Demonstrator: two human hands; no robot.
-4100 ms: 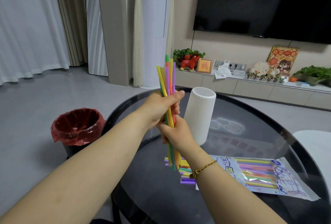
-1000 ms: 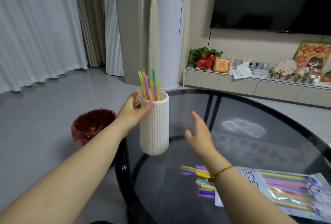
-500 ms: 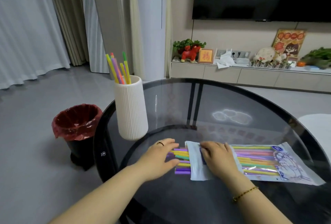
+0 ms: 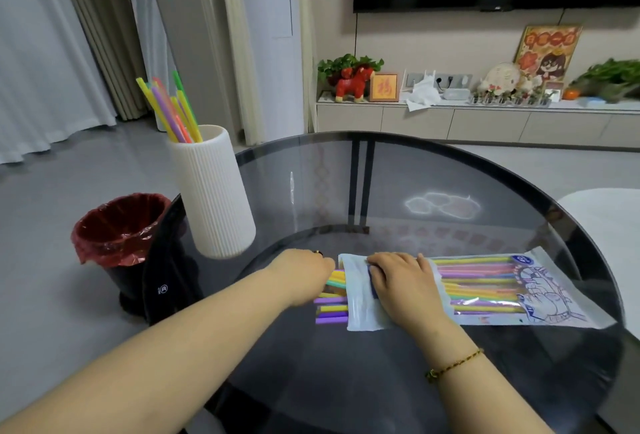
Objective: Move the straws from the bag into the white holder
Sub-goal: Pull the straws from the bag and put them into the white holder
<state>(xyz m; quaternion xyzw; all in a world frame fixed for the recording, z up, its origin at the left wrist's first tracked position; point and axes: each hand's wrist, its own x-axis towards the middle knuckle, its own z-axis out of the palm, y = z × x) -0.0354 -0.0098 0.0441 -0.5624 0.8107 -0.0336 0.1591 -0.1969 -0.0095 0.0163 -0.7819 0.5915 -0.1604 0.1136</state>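
Holder left behind bag on table (bin farther left).

Both forearms are bare along their full visible length, from the lower frame edge to the hands. Right hand: a thin gold-coloured bracelet of small links or beads circles the wrist, with a thicker knot or clasp at one end. Left hand: a small ring shows at one finger, its detail too small to read.
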